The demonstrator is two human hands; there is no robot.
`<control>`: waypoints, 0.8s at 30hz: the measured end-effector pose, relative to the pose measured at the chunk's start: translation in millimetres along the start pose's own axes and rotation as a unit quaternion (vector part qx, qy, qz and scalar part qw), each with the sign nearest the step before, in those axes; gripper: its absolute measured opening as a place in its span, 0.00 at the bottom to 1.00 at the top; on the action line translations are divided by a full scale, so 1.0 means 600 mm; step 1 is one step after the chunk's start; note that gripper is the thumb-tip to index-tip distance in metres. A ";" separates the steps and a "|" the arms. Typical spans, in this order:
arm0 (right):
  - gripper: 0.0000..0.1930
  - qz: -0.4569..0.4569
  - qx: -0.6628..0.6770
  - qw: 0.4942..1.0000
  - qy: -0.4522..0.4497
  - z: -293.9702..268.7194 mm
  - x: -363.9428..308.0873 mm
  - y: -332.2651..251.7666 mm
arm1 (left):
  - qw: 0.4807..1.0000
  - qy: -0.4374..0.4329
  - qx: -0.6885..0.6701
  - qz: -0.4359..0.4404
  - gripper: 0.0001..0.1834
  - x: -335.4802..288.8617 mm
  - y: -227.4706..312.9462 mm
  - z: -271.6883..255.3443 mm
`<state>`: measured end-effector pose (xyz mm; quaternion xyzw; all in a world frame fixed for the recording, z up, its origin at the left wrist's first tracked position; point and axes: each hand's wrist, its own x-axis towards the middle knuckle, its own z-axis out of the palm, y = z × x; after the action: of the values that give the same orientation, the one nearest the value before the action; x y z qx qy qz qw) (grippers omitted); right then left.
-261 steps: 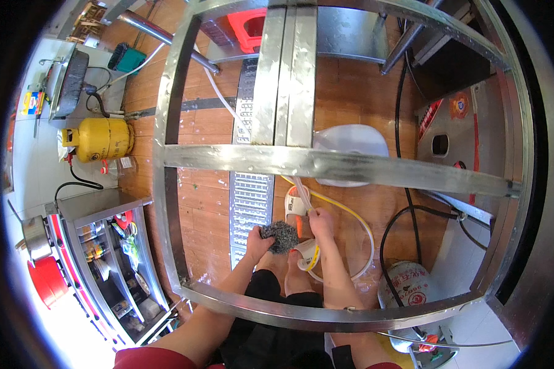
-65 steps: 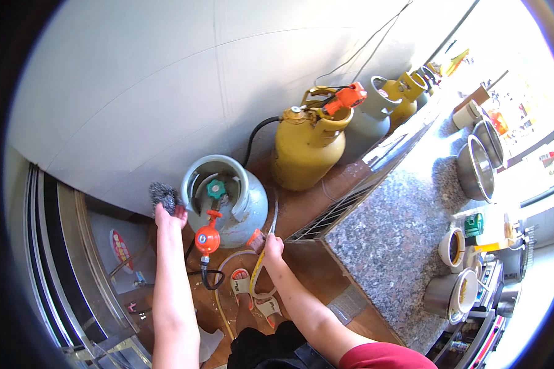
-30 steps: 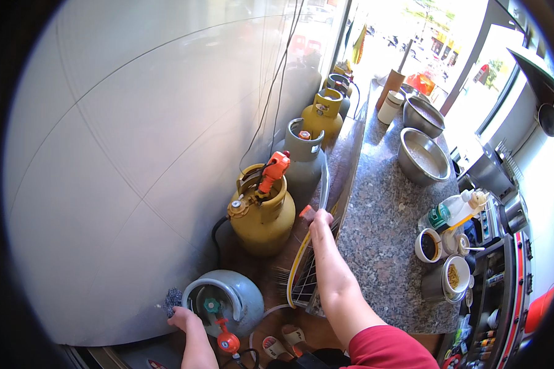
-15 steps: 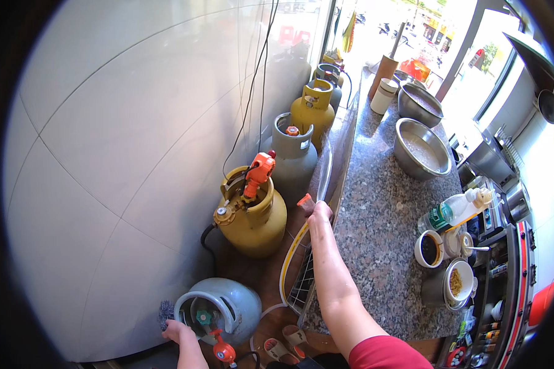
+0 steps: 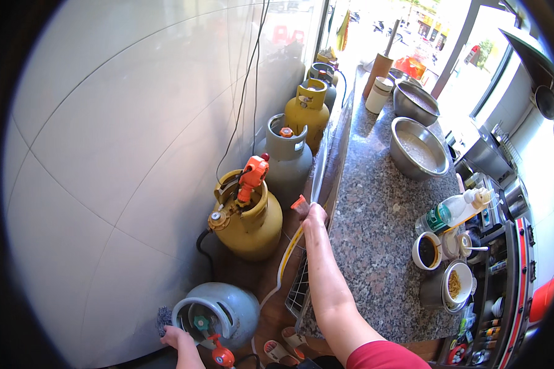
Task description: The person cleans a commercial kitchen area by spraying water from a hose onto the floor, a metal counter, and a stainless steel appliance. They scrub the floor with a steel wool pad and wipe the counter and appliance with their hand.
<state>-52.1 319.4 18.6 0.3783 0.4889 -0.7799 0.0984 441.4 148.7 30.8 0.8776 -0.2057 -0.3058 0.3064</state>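
Observation:
Low at the left, my left hand (image 5: 175, 336) is closed on a grey scouring pad (image 5: 164, 317), which touches the white tiled wall (image 5: 74, 246). Right beside it stands a light blue gas cylinder (image 5: 237, 310) with a green valve knob and a red regulator. My right arm reaches forward along the counter's left edge. My right hand (image 5: 314, 216) is closed at that edge, its fingers mostly hidden. An orange-red tipped piece (image 5: 300, 205) sticks out from it; its kind is unclear. Below that hand, a pale yellow-and-white hose (image 5: 284, 265) hangs toward the floor.
More gas cylinders line the wall, a yellow one (image 5: 252, 227) and a grey one (image 5: 286, 163) among them. Steel bowls (image 5: 418, 147), a plastic bottle (image 5: 446, 214) and a cup of dark sauce (image 5: 426, 251) stand on the granite counter (image 5: 366, 246). A wire rack (image 5: 297, 289) sits under its edge.
The whole view has shifted slightly, with things a little further left. The hose beneath my right hand hangs in a different curve. The pad stays at the wall in my left hand.

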 end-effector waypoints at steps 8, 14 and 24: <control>0.05 -0.028 -0.001 1.000 -0.005 0.004 0.008 -0.002 | 1.000 0.003 0.017 -0.001 0.28 0.006 -0.002 0.002; 0.05 0.003 0.039 0.999 -0.013 0.007 -0.022 -0.018 | 1.000 0.013 0.025 0.001 0.26 0.010 -0.001 0.006; 0.05 -0.005 0.056 0.997 -0.044 0.010 -0.044 -0.034 | 1.000 0.005 0.001 -0.007 0.26 0.011 -0.004 0.005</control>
<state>-47.3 318.8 52.2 0.3463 0.4418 -0.8222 0.0940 444.7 145.3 24.4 0.8811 -0.1978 -0.3032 0.3043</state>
